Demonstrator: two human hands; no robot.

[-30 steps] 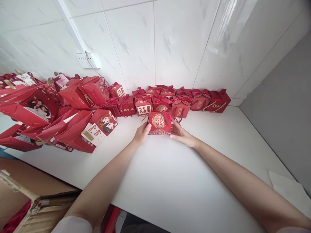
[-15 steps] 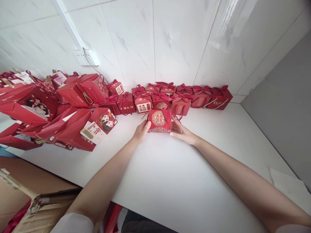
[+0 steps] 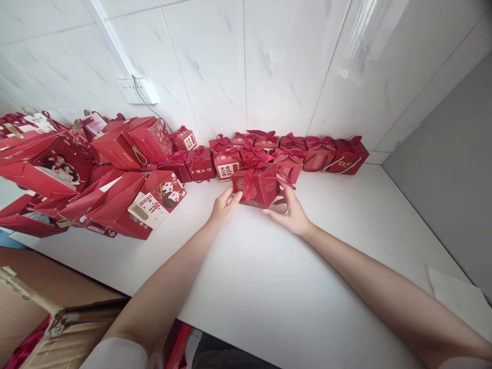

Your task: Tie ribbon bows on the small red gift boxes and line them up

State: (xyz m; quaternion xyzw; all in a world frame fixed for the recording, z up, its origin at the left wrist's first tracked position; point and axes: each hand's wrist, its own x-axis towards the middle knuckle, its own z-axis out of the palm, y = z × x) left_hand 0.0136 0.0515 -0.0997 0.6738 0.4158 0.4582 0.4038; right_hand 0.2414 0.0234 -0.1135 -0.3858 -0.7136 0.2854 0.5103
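Glossy white counter (image 3: 269, 287): both hands grip ribboned red cardboard box (image 3: 258, 185).

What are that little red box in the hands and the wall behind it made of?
The red box looks like printed card: crisp folded edges, satin-looking ribbon bow. The wall is glossy tile, marble-veined, with grout lines and glare.

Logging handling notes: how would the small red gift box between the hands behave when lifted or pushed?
The red gift box is probably light: the right hand holds it tilted with the left hand only touching its side. Its card walls likely dent if squeezed. Flat-bottomed, it should slide, not roll.
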